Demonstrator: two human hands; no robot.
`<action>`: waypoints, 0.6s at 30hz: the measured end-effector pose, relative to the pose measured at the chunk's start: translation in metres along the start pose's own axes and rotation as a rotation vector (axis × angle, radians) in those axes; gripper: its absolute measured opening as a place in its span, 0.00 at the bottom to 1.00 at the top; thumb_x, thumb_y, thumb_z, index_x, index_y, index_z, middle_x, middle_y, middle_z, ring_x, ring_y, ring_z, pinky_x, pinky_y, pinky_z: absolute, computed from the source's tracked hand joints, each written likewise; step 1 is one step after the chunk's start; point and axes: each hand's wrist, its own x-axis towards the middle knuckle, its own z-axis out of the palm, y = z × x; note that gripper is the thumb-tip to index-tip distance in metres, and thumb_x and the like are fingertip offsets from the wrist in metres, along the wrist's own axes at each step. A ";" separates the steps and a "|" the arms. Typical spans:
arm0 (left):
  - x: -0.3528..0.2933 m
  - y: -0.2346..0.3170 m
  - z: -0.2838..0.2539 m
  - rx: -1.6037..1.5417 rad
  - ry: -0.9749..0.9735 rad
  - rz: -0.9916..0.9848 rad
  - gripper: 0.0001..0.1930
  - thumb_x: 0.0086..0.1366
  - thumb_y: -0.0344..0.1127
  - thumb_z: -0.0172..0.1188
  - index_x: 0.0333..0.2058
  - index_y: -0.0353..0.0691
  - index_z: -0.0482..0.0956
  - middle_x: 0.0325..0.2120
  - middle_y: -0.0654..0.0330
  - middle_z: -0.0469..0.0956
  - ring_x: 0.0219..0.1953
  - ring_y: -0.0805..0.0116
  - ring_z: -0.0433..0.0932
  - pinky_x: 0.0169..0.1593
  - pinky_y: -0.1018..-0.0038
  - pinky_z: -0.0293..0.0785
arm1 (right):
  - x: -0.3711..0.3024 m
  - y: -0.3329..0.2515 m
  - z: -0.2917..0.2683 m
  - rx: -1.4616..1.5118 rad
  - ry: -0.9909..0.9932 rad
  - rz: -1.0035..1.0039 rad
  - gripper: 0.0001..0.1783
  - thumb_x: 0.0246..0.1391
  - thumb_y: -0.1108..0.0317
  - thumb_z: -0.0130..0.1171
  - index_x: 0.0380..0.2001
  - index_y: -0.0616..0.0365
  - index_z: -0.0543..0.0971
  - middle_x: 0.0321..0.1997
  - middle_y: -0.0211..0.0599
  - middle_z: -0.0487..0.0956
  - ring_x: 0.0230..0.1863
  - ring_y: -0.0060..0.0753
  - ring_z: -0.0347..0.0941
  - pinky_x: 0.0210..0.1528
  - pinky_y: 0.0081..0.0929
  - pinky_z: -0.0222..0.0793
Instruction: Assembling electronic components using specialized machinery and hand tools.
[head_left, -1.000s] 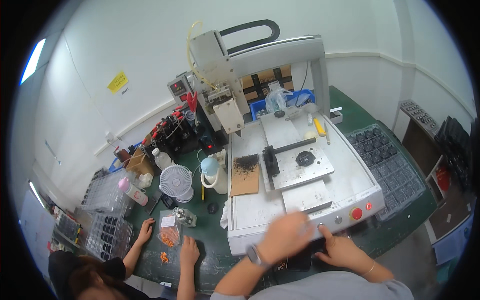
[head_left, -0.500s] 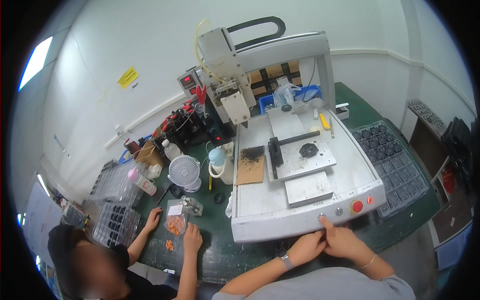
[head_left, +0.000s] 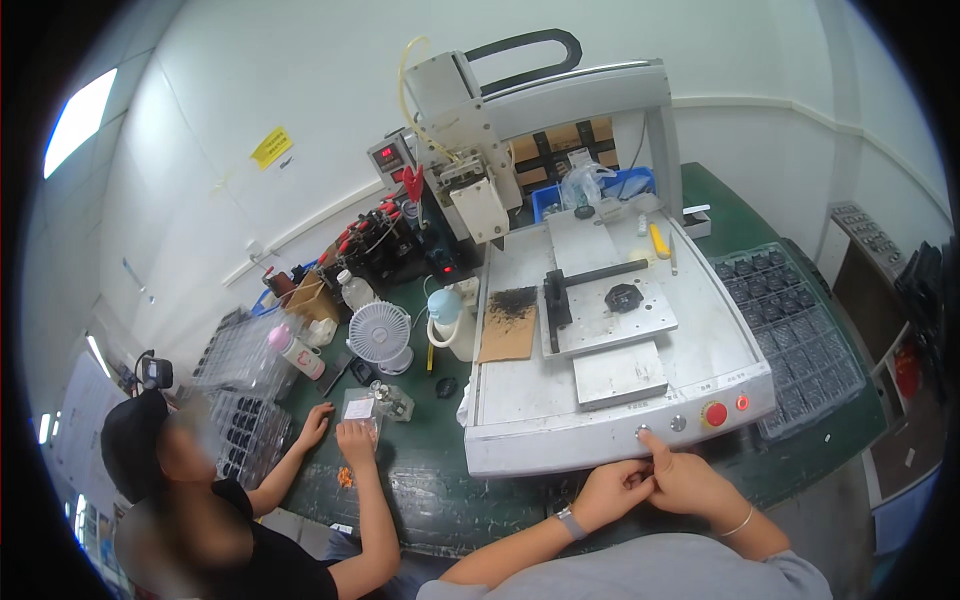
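Note:
My right hand is at the front of a white benchtop machine. One stretched digit touches a round metal button on the front panel; the other fingers are folded under. Close against it, my left hand is closed with fingertips curled, just below the panel edge. Whatever either hand holds, if anything, is hidden. On the machine's metal fixture plate lies a round black part, beside a black clamp bar. The white machine head hangs behind and left of the plate.
A red stop button sits right of my hands. Clear trays of black parts lie at right. At left, a co-worker's hand is by a small bag and orange pieces. A fan and bottles stand behind.
My hands stay at the button and the panel edge. The co-worker's near hand has moved left onto the bag, and their head has turned and shifted. The whole view has tilted slightly.

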 end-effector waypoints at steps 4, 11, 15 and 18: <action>-0.010 0.010 -0.013 -0.132 0.073 -0.060 0.11 0.57 0.32 0.61 0.37 0.32 0.77 0.22 0.63 0.76 0.23 0.81 0.72 0.28 0.83 0.70 | 0.001 -0.007 -0.011 -0.047 -0.006 -0.017 0.43 0.45 0.61 0.59 0.59 0.64 0.50 0.24 0.51 0.77 0.26 0.53 0.75 0.28 0.43 0.71; -0.073 0.099 -0.090 0.089 0.376 -0.028 0.10 0.49 0.27 0.65 0.32 0.32 0.78 0.28 0.58 0.79 0.27 0.76 0.77 0.32 0.81 0.74 | 0.001 -0.006 -0.021 -0.081 -0.110 0.012 0.44 0.47 0.53 0.61 0.59 0.64 0.51 0.21 0.48 0.76 0.22 0.54 0.73 0.25 0.43 0.70; -0.088 0.145 -0.109 0.189 0.697 0.384 0.12 0.44 0.21 0.62 0.31 0.29 0.73 0.24 0.54 0.77 0.23 0.69 0.77 0.29 0.76 0.73 | 0.000 -0.001 -0.012 -0.036 -0.044 -0.038 0.44 0.47 0.54 0.60 0.60 0.64 0.51 0.20 0.47 0.75 0.20 0.53 0.73 0.23 0.43 0.69; -0.042 0.192 -0.105 0.698 0.528 0.571 0.16 0.45 0.27 0.67 0.34 0.30 0.78 0.22 0.54 0.78 0.24 0.67 0.79 0.31 0.78 0.73 | -0.001 0.005 -0.001 -0.012 0.007 -0.063 0.44 0.48 0.55 0.60 0.60 0.64 0.50 0.20 0.47 0.75 0.19 0.52 0.73 0.21 0.43 0.68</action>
